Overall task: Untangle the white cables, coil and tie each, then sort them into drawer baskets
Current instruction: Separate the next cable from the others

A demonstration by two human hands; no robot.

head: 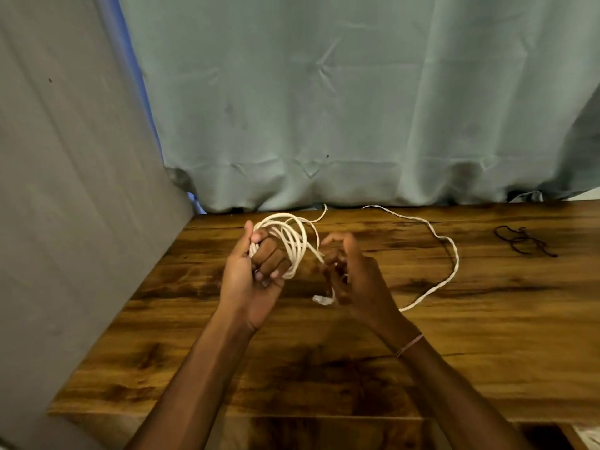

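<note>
You're gripping the coil (pixel 297 245) in your left hand (pixel 256 271), keeping loops stacked; your right hand (pixel 355 277) is pinching the cable tail (pixel 457 259), feeding slack.

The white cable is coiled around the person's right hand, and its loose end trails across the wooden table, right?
Not quite. The head view shows the white cable coiled around the left hand, not the right hand, which only pinches a strand. Its loose end does trail across the wooden table.
</note>
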